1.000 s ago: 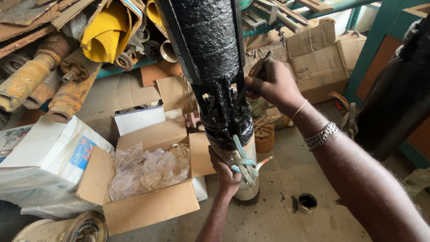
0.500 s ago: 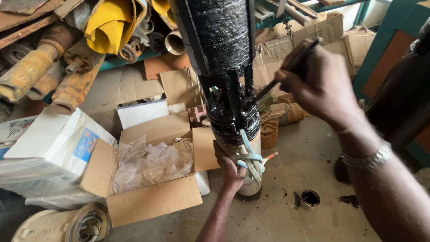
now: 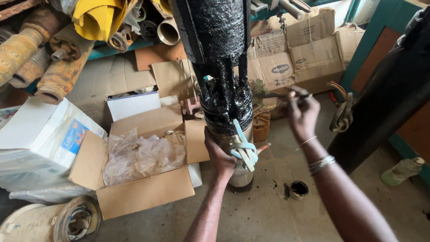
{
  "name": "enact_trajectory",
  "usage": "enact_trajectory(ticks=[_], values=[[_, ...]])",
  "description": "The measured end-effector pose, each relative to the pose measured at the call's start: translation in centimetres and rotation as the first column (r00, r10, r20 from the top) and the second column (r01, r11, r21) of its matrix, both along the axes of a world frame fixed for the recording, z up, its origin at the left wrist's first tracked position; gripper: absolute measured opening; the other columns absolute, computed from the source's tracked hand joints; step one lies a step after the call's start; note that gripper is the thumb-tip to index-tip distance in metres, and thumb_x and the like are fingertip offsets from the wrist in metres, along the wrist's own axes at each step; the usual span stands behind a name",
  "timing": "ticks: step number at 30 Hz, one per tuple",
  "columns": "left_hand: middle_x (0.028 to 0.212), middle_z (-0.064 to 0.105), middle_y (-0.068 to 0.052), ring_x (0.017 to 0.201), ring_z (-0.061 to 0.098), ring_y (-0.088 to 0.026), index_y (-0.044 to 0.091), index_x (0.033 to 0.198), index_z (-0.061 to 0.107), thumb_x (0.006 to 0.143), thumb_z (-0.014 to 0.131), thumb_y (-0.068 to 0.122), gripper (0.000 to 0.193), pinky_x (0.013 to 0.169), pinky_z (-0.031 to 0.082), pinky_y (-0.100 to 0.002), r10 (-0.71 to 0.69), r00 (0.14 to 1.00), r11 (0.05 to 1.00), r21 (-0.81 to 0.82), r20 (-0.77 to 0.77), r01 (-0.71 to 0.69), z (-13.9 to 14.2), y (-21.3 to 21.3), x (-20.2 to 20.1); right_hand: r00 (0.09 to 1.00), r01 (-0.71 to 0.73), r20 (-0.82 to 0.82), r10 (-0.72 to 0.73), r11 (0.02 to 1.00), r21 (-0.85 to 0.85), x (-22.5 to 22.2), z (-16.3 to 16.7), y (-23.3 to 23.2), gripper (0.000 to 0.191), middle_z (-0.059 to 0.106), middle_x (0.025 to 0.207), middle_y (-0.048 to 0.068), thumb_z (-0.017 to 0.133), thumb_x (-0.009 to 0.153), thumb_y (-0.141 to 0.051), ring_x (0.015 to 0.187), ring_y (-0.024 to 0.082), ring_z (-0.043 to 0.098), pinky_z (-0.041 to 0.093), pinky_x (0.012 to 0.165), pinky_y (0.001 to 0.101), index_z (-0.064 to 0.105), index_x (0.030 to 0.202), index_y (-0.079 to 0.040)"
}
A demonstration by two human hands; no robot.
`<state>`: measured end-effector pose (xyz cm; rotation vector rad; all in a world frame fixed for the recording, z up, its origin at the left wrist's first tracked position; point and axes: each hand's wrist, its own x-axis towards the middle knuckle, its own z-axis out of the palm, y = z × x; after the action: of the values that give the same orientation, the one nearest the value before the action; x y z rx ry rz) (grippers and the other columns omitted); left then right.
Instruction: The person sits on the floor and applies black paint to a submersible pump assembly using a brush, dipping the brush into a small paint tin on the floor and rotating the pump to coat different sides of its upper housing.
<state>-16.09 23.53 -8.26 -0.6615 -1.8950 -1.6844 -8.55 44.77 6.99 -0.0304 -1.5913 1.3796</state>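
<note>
In the middle of the cluttered workshop floor, the tall black pump [image 3: 219,58] stands upright in front of you, its upper body glossy with wet black paint and its unpainted lower end resting on the concrete. Your left hand [image 3: 220,154] wraps around that lower part, fingers curled tight against the metal just beside the pale flat cable [image 3: 244,145] that is looped and tied there. Your right hand [image 3: 302,112] is off to the right of the pump, apart from it, fingers pinched together on the handle of a thin brush [image 3: 275,95] that points back toward the painted section.

On the floor just right of the pump's foot sits a small open paint tin [image 3: 298,189], with dark drips around it. To the left, touching the pump's base, lies an open cardboard box [image 3: 143,192] stuffed with crumpled clear plastic; its raised flap crowds your left wrist. Beyond it sits a white box [image 3: 40,139], and rusty yellow pipes [image 3: 27,58] are stacked at the upper left. More cardboard cartons [image 3: 309,40] are piled behind your right hand, and a dark cylinder [image 3: 385,103] leans close along your right forearm. A plastic bottle [image 3: 403,170] lies at the far right.
</note>
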Motion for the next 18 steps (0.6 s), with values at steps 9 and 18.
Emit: enact_trajectory(ticks=[9,18], values=[[0.157,0.045,-0.024,0.148,0.044,-0.037,-0.001,0.16,0.029,0.074,0.087,0.039,0.111,0.122,0.035,-0.047,0.14,0.985,0.976,0.152,0.102,-0.155,0.8,2.2,0.3,0.813,-0.508,0.017,0.582,0.723,-0.469,-9.3,-7.0,-5.1,0.026,0.071,0.114,0.005,0.053,0.101,-0.012,0.103,0.013,0.064,0.053,0.088,0.0286,0.064,0.124,-0.007],[0.154,0.048,-0.022,0.144,0.048,-0.037,0.001,0.158,0.027,0.053,0.102,0.036,0.134,0.117,0.04,-0.046,0.101,0.994,0.994,0.034,0.05,-0.102,2.5,0.7,1.5,0.8,-0.373,-0.009,0.6,0.484,-0.792,-9.2,-8.4,-5.8,0.034,0.071,0.119,0.004,0.051,0.101,-0.018,0.105,0.017,0.067,0.054,0.089,0.0321,0.062,0.133,-0.015]])
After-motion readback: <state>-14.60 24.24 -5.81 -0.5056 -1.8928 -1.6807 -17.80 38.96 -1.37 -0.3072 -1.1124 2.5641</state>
